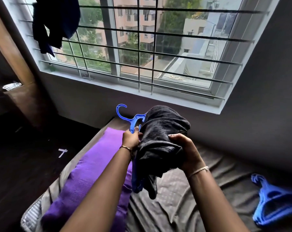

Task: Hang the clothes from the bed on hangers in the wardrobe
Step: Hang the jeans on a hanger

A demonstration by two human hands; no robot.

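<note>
A blue plastic hanger (133,120) is held up over the bed, its hook pointing up and left. My left hand (131,138) grips the hanger's neck. A dark grey garment (160,141) is bunched over the hanger's right side and hangs down below both hands. My right hand (186,150) grips the bunched garment from the right. Most of the hanger's body is hidden under the cloth.
The bed (192,198) has a grey rumpled sheet and a purple pillow (91,173) along its left side. A pile of blue hangers (274,203) lies at the right. A barred window (141,47) faces me, with dark clothing (54,22) hung on its bars. A brown wardrobe (12,67) stands at left.
</note>
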